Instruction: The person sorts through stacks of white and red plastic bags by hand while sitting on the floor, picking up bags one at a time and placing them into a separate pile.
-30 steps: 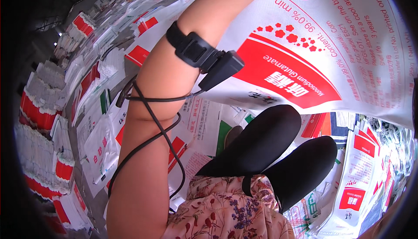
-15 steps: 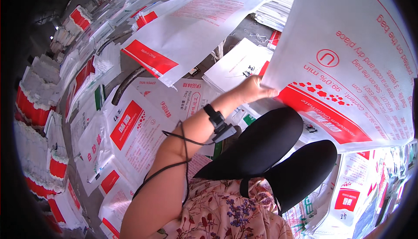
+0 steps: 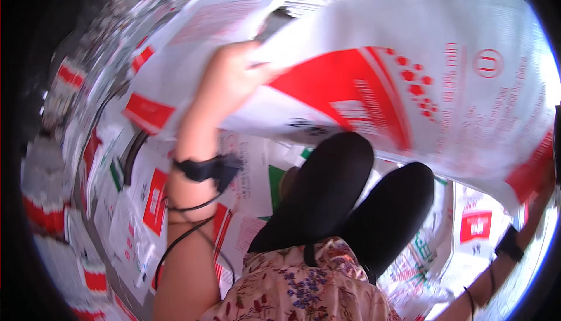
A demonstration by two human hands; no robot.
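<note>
I hold up a large white woven sack (image 3: 421, 81) with a red printed band, spread wide in front of me above my knees. My left hand (image 3: 231, 84) grips its left edge, fingers closed on the fabric. My right hand (image 3: 540, 195) is at the sack's lower right corner, mostly hidden behind the fabric; its grip looks closed on that edge. Both wrists carry black bands with cables. My black-trousered legs (image 3: 356, 204) show below the sack.
More white sacks with red and green print (image 3: 146, 192) lie flat all over the floor around me. Stacked bundles of sacks (image 3: 49, 204) line the left side. A second loose sack (image 3: 193, 40) lies behind the held one.
My left hand has risen and moved left with the sack's edge, and the sack now spreads wider across the view. My right forearm has come into view at the lower right.
</note>
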